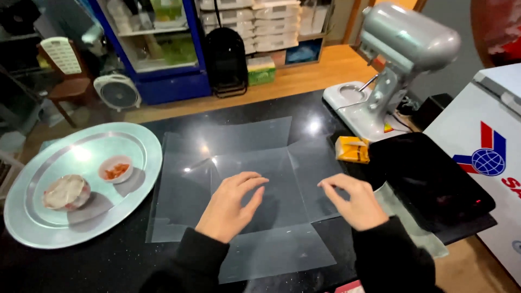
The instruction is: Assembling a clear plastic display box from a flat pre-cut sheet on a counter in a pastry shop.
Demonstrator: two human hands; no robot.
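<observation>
Hands, left hand point(230, 209) and right hand point(353, 202), rest open on clear plastic sheets point(244, 163).

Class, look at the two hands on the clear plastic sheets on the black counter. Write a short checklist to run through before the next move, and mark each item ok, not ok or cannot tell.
1. Clear plastic sheets lie flat and overlapping on the black counter: ok.
2. Left hand rests palm down on the sheets: ok.
3. Right hand touches the sheets' right edge with its fingertips: ok.
4. Both hands hold nothing: ok.
5. Round metal tray with two small bowls lies clear of the sheets: not ok, its rim meets their left edge.
6. Sheets are clean and free of tears: cannot tell.
</observation>
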